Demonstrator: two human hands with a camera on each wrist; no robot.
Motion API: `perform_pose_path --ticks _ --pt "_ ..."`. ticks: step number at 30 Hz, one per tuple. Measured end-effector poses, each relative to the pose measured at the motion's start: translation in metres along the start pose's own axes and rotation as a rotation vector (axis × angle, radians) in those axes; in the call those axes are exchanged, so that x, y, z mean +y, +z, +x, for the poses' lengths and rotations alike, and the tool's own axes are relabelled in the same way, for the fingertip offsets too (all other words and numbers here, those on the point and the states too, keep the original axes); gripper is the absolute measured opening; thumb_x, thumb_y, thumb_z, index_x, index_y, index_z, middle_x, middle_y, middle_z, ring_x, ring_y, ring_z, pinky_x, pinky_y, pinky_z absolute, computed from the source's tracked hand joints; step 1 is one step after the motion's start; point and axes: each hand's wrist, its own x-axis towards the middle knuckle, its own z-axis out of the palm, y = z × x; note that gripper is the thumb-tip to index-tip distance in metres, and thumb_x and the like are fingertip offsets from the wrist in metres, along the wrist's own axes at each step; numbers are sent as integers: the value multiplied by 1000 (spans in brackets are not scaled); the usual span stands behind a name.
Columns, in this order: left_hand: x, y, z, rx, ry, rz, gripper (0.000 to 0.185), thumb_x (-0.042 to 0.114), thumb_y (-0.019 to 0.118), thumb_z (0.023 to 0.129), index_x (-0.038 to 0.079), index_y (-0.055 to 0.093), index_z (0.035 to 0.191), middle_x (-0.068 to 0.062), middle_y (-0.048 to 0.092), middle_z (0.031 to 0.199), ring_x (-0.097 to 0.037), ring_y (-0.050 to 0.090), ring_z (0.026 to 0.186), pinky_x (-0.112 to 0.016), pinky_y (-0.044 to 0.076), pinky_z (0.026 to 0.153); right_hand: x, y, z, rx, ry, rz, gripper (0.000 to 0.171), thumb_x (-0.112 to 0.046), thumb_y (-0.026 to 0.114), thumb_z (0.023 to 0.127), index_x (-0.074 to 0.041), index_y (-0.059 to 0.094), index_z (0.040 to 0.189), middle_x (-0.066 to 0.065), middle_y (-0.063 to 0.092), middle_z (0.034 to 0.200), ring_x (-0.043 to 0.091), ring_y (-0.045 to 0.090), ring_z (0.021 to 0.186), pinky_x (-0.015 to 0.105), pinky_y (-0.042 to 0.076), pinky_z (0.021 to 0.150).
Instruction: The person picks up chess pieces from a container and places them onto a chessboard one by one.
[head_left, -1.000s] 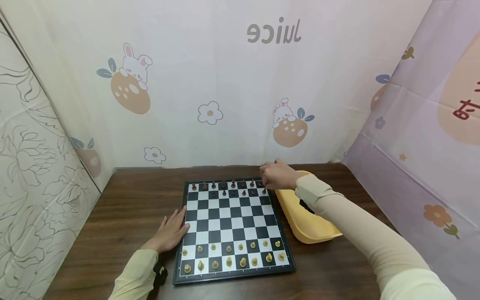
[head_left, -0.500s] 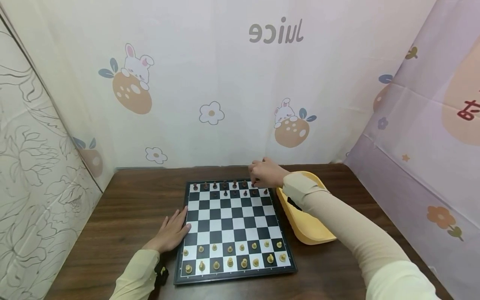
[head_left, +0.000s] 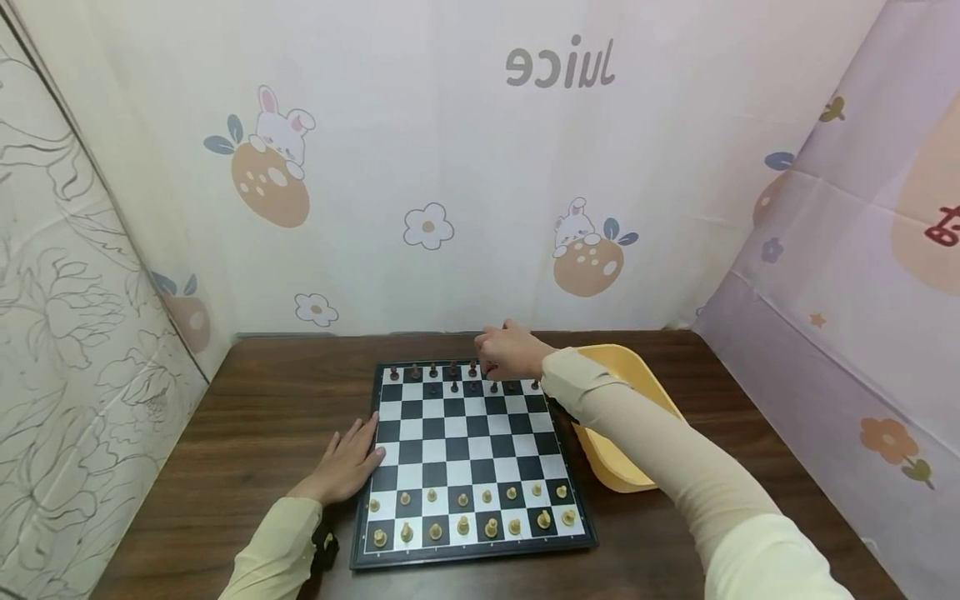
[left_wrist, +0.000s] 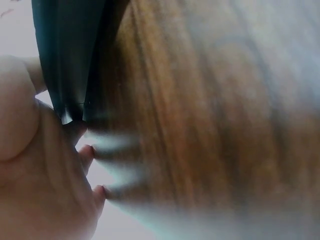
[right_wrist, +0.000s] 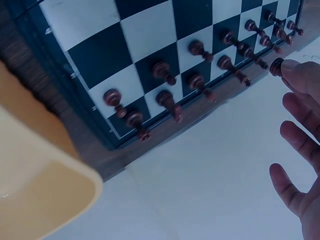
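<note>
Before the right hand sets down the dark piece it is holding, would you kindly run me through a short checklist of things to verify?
1. Grip on the dark piece: the right hand pinches it at the fingertips. Ok.
2. Chessboard steadied: the left hand lies flat against its left edge. Ok.
3. Target square free: the hand hides the far row beneath it. Cannot tell.
4. Neighbouring dark pieces upright: those in view stand. Ok.
5. Sleeve clear of the yellow tray: the forearm crosses above it; contact cannot be judged. Cannot tell.
6. Light pieces undisturbed in the two near rows. Ok.
</note>
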Motion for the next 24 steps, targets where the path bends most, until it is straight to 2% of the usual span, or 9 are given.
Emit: perform_pose_path --ticks 8,14,24 --pt "-1 5 -5 -23 7 9 61 29 42 102 -1 19 151 -21 26 153 -41 14 141 -61 3 110 -12 16 11 26 -32 17 3 -20 76 81 -22 77 83 -8 62 94 12 53 93 40 43 80" --pt "-1 3 -3 -13 -2 23 62 31 40 102 0 18 151 -20 26 153 -40 14 142 -60 2 110 -20 8 29 19 -32 7 4 -21 75 82 -22 77 85 -8 62 96 12 54 94 40 43 82" --pt "-1 -1 2 9 18 10 63 33 39 102 -2 20 150 -22 26 152 -42 15 141 -60 3 110 -30 -2 59 12 -66 -27 4 -23 73 84 -22 77 86 -8 62 97 13 54 94 39 44 81"
